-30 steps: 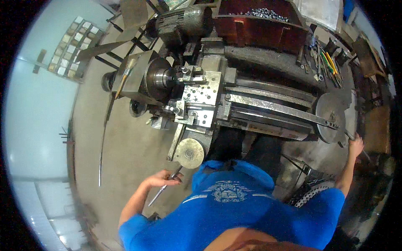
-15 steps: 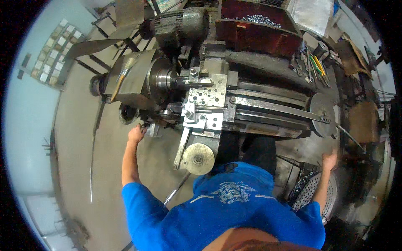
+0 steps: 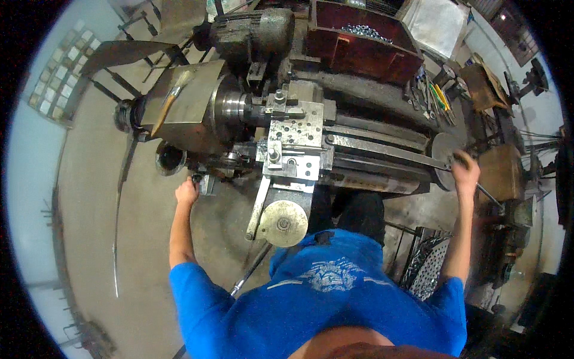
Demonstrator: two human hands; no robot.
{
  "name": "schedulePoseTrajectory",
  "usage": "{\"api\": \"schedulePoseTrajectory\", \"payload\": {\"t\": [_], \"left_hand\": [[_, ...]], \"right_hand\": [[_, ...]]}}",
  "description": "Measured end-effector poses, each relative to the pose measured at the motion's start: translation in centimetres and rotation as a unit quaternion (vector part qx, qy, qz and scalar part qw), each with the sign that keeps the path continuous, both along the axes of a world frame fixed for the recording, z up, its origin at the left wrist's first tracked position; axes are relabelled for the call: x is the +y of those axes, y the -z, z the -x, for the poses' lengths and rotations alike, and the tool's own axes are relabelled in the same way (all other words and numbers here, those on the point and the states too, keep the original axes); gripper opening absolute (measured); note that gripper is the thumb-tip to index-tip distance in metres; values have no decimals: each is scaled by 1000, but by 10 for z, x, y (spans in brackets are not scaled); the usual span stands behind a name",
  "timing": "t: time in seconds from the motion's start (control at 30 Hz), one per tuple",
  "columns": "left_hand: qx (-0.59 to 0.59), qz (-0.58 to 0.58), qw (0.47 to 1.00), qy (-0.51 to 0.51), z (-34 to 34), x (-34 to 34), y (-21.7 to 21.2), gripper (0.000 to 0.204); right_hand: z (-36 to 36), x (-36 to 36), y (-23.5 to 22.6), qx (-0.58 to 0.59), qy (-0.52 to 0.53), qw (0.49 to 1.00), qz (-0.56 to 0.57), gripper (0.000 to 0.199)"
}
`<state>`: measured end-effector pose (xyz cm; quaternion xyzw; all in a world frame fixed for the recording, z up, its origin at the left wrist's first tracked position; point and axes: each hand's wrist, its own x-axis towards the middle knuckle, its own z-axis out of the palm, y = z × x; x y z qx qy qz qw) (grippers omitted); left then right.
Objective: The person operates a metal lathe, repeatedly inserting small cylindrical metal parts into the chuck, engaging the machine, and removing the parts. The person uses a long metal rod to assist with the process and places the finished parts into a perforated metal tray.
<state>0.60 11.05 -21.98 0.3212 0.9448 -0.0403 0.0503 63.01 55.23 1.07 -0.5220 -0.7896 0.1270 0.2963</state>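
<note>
I stand over a grey metal lathe (image 3: 359, 149) in a blue shirt. My left hand (image 3: 187, 191) reaches out to a small lever or knob (image 3: 204, 181) at the lower front of the headstock (image 3: 191, 107) and closes on it. My right hand (image 3: 466, 172) is raised to the right end of the machine and grips the rim of a round handwheel (image 3: 441, 160). The tool post and carriage (image 3: 293, 140) sit between my hands. A round pale handwheel (image 3: 282, 223) hangs on the apron just in front of my chest.
A red-brown tray (image 3: 359, 45) holding small metal parts stands behind the lathe. Hand tools (image 3: 433, 96) lie at the back right. A long metal rod (image 3: 251, 269) leans by my left side. A perforated metal crate (image 3: 427, 269) stands on the floor at my right.
My left hand went from holding the rod near my body up to the lever on the headstock front. My right hand rose from lower right to the handwheel at the lathe's end.
</note>
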Motion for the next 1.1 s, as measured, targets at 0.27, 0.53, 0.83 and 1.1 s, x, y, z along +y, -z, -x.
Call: {"api": "schedulePoseTrajectory", "payload": {"t": [0.27,0.53,0.83,1.1], "left_hand": [[31,-101,992,-71,11,-35,-153,40],[248,-170,919,-254,1,-213,-163,52],[156,-119,925,-327,-128,-102,-191,40],[-15,-126,966,-225,-83,-131,-201,29]], "right_hand": [[322,-67,-57,8,-515,853,-81,46],[431,-122,-42,-257,-489,833,-12,30],[419,-107,-44,-222,-485,845,-33,27],[329,46,-94,-90,-381,884,-253,37]]}}
